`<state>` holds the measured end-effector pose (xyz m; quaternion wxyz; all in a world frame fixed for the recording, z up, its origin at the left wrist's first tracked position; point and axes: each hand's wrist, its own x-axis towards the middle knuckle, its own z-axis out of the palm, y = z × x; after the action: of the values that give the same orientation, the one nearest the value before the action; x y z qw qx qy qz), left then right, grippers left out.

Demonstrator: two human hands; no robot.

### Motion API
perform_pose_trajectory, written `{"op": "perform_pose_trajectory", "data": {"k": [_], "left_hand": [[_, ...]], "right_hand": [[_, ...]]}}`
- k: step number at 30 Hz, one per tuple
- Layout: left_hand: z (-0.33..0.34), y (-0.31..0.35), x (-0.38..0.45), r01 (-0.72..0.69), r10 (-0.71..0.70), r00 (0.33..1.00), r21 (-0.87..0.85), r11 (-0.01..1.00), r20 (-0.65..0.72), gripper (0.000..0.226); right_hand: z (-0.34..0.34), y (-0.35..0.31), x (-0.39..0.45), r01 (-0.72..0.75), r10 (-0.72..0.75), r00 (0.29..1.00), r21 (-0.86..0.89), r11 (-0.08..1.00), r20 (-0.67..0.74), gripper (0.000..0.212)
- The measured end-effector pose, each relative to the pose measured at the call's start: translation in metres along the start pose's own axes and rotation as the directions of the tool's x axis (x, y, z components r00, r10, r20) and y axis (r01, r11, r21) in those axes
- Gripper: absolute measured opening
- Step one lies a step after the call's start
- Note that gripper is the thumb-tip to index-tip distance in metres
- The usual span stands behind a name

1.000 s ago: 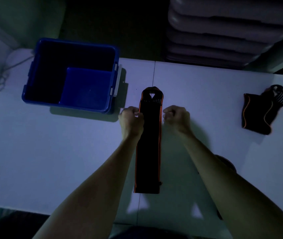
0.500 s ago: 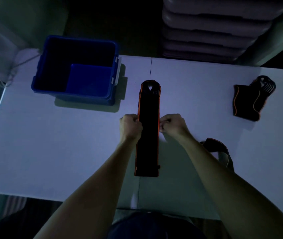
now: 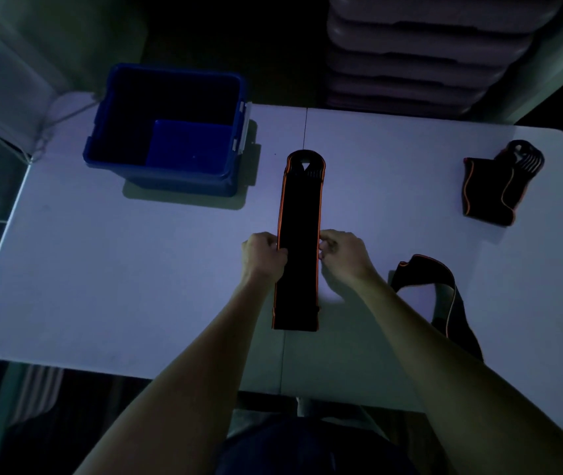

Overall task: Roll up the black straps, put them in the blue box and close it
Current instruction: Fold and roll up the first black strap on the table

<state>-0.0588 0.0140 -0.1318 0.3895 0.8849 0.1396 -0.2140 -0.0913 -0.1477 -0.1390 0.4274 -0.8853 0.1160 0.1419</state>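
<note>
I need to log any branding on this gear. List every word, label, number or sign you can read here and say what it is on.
No readable text anywhere in this dim view.
Flat strap: pale triangle mark at its far end, no letters legible.
Folded strap: orange edging only.
Third strap: no print visible.
Blue box: no label visible.
</note>
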Motion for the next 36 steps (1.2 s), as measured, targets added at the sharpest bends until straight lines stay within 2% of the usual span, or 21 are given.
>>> {"op": "perform_pose_trajectory", "data": {"k": [4, 6, 8, 12, 15, 17, 19, 21, 23, 25, 26, 27, 28, 29, 30, 31, 32, 33, 36], "left_hand": [[-0.003, -0.004, -0.004, -0.047, 0.047, 0.999, 0.029, 0.998, 0.014, 0.014], [-0.004, -0.01, -0.008, -0.027, 0.026, 0.999, 0.029, 0.999, 0.023, 0.023], [-0.007, -0.019, -0.013, 0.041, -0.043, 0.997, 0.027, 0.999, 0.063, 0.026], [-0.012, -0.04, -0.032, 0.164, -0.178, 0.965, 0.086, 0.983, 0.193, 0.042], [-0.014, -0.056, -0.049, 0.258, -0.246, 0.924, -0.004, 0.966, 0.292, 0.039], [-0.015, -0.062, -0.059, 0.296, -0.237, 0.912, -0.137, 0.945, 0.334, 0.028], [-0.015, -0.066, -0.067, 0.309, -0.226, 0.919, -0.233, 0.922, 0.323, 0.016], [-0.013, -0.072, -0.071, 0.325, -0.227, 0.92, -0.299, 0.897, 0.319, 0.019], [-0.012, -0.076, -0.072, 0.332, -0.228, 0.919, -0.319, 0.888, 0.321, 0.031], [-0.01, -0.08, -0.073, 0.254, -0.172, 0.944, -0.289, 0.923, 0.283, 0.035], [-0.01, -0.082, -0.075, 0.155, -0.099, 0.968, -0.238, 0.959, 0.232, 0.037], [-0.01, -0.083, -0.078, 0.004, 0.019, 0.987, -0.145, 0.989, 0.158, 0.04], [-0.011, -0.086, -0.08, -0.182, 0.182, 0.979, -0.008, 0.983, 0.088, 0.045], [-0.012, -0.088, -0.084, -0.363, 0.356, 0.932, 0.129, 0.923, 0.072, 0.052], [-0.014, -0.088, -0.086, -0.506, 0.493, 0.862, 0.257, 0.824, 0.118, 0.059], [-0.017, -0.087, -0.089, -0.602, 0.566, 0.797, 0.369, 0.709, 0.212, 0.064], [-0.019, -0.086, -0.091, -0.647, 0.573, 0.759, 0.463, 0.606, 0.31, 0.067], [-0.021, -0.085, -0.092, -0.65, 0.535, 0.756, 0.531, 0.544, 0.377, 0.07], [-0.024, -0.084, -0.092, -0.601, 0.411, 0.799, 0.619, 0.506, 0.44, 0.078]], "right_hand": [[0.001, -0.003, -0.007, 0.037, -0.034, 0.998, -0.043, 0.998, 0.058, 0.034], [0.003, -0.003, -0.013, 0.019, -0.016, 0.997, -0.053, 0.998, 0.074, 0.015], [0.006, 0.001, -0.023, -0.028, 0.029, 0.999, -0.018, 0.999, 0.035, 0.006], [0.013, 0.003, -0.067, -0.11, 0.107, 0.993, 0.056, 0.992, 0.053, 0.017], [0.02, -0.001, -0.1, -0.007, 0.016, 0.998, 0.144, 0.99, -0.061, 0.021], [0.023, -0.001, -0.117, 0.204, -0.201, 0.975, 0.033, 0.978, -0.091, 0.029], [0.033, 0.008, -0.127, 0.384, -0.385, 0.922, -0.19, 0.904, 0.034, 0.042], [0.047, 0.024, -0.131, 0.458, -0.447, 0.886, -0.385, 0.801, 0.124, 0.043], [0.059, 0.036, -0.133, 0.464, -0.461, 0.876, -0.5, 0.731, 0.139, 0.043], [0.066, 0.04, -0.136, 0.45, -0.463, 0.877, -0.567, 0.69, 0.132, 0.047], [0.068, 0.04, -0.137, 0.441, -0.46, 0.878, -0.593, 0.674, 0.131, 0.048], [0.071, 0.038, -0.137, 0.429, -0.449, 0.884, -0.613, 0.664, 0.132, 0.05], [0.072, 0.035, -0.137, 0.411, -0.434, 0.892, -0.629, 0.66, 0.127, 0.052], [0.073, 0.031, -0.136, 0.39, -0.419, 0.901, -0.64, 0.662, 0.115, 0.054], [0.074, 0.027, -0.135, 0.368, -0.405, 0.909, -0.646, 0.669, 0.099, 0.055], [0.075, 0.023, -0.135, 0.346, -0.387, 0.918, -0.648, 0.679, 0.085, 0.056], [0.075, 0.019, -0.134, 0.328, -0.363, 0.928, -0.646, 0.689, 0.083, 0.056], [0.075, 0.015, -0.134, 0.314, -0.342, 0.936, -0.645, 0.697, 0.085, 0.055], [0.075, 0.01, -0.132, 0.265, -0.274, 0.958, -0.638, 0.723, 0.087, 0.053]]}}
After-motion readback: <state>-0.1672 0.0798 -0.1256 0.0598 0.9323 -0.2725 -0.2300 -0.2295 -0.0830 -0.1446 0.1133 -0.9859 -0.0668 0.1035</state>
